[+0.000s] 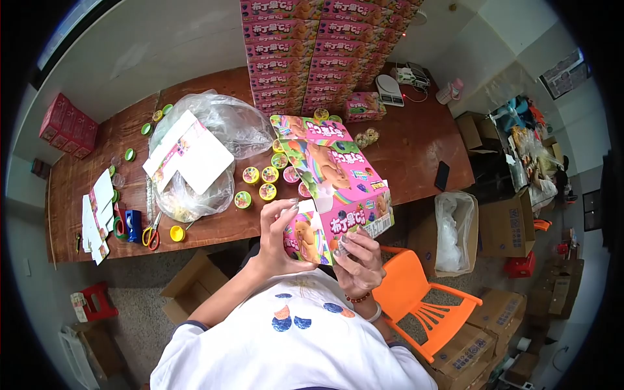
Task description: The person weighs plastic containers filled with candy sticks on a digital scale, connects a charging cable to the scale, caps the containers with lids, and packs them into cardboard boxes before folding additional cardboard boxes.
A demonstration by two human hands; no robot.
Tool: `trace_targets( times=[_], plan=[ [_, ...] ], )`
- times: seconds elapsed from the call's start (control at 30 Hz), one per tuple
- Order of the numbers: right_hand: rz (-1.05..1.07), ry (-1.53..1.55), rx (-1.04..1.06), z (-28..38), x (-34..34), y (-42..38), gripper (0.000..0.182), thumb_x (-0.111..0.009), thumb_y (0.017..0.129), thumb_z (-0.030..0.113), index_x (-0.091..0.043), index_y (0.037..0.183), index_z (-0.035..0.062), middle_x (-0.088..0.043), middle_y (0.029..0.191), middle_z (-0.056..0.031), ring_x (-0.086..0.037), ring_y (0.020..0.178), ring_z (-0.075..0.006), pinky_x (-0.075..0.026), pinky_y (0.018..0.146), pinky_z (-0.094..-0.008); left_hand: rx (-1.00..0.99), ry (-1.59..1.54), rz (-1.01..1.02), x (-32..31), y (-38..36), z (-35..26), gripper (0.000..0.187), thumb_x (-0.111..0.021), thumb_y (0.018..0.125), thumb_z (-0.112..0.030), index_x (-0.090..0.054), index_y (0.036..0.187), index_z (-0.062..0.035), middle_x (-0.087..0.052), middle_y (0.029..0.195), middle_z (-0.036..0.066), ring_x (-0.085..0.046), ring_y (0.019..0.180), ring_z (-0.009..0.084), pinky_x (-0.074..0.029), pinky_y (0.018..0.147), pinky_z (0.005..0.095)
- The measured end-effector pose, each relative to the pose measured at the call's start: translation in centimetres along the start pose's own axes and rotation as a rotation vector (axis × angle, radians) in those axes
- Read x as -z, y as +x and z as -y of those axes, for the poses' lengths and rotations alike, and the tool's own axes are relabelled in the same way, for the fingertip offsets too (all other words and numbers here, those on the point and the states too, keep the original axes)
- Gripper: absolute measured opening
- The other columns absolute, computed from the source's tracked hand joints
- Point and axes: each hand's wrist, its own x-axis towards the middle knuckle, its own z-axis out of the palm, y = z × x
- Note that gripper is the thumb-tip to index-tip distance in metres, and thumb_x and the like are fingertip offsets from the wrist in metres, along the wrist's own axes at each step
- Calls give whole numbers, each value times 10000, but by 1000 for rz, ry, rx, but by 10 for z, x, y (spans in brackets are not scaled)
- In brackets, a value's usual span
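Observation:
A pink printed cardboard box (341,172), with its long lid panel standing open toward the table, is held in front of my chest. My left hand (275,242) grips its left end, thumb below and fingers above, at a side flap. Around the lower front edge, the fingers of my right hand (359,261) are closed on the same box. Just beyond the box, several small round tubs with yellow, green and pink lids (268,174) stand on the brown table (416,156). The inside of the box is mostly hidden.
Tall stacks of pink boxes (283,65) rise at the back. On the left are a plastic bag (214,123), flat cartons (188,153), scissors (151,237) and a blue tape dispenser (132,225). A phone (442,175) lies right. An orange chair (406,286) stands beside me.

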Motion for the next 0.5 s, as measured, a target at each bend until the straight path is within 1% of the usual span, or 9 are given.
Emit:
trace_targets(
  times=[0.13,0.17,0.23,0.3,0.33,0.37,0.4,0.43,0.5],
  plan=[
    [36,-85,-16,3,-5,0,286,-882,768,85,-773,1031,95,-724,1161,-79,-674,1141,-313,-533,1052,-529,61,-19,8,0,3,-2,1117,-976,530,-235,-433,1490,-59,-452,1391,212,-483,1289,382,-463,1058,487],
    [25,-87,7,-1,-8,1,365,-891,771,106,-737,1101,76,-715,1184,-90,-668,1148,-333,-524,1059,-538,108,-29,38,1,7,-5,1107,-971,538,-229,-437,1491,-53,-450,1398,213,-482,1302,388,-460,1068,479],
    [33,-93,-75,-1,-10,6,410,-897,772,117,-718,1134,48,-714,1178,-107,-663,1151,-358,-523,1056,-542,212,-61,69,4,10,-7,1083,-954,563,-207,-439,1501,-39,-447,1417,215,-469,1347,399,-444,1105,468],
    [137,-142,-35,-11,-17,8,499,-902,773,139,-685,1207,24,-707,1207,-142,-651,1174,-383,-516,1055,-521,317,-97,101,13,14,-6,1046,-918,598,-199,-435,1511,-34,-449,1420,217,-463,1363,400,-404,1147,476],
    [188,-148,-41,-9,-26,16,490,-859,803,131,-672,1241,18,-694,1241,-159,-629,1212,-394,-490,1077,-531,376,-118,123,20,13,-3,983,-874,628,-190,-450,1503,-47,-454,1413,220,-460,1363,404,-394,1151,476],
    [276,-151,-77,-9,-32,17,518,-750,877,219,-607,1317,-14,-658,1300,-196,-607,1243,-417,-421,1147,-585,432,-131,130,25,8,-2,939,-833,651,-187,-455,1503,-66,-459,1409,223,-460,1357,404,-397,1142,484],
    [339,-120,-61,-14,-44,24,606,-735,847,210,-562,1378,-27,-625,1357,-218,-586,1264,-443,-401,1161,-584,461,-157,130,30,4,3,939,-812,652,-191,-445,1509,-79,-466,1389,223,-469,1333,402,-404,1128,488],
    [444,-64,-69,-16,-52,29,743,-742,792,141,-472,1464,-24,-543,1463,-237,-511,1348,-457,-368,1185,-584,511,-132,135,35,0,8,965,-818,635,-201,-435,1513,-80,-477,1365,215,-480,1303,398,-409,1117,487],
    [618,-17,-96,-22,-68,36,890,-751,753,76,-353,1544,-5,-434,1556,-251,-423,1420,-460,-345,1203,-567,579,-70,105,51,-5,17,954,-815,640,-220,-443,1509,-95,-495,1338,185,-493,1279,378,-415,1101,483]
  ],
)
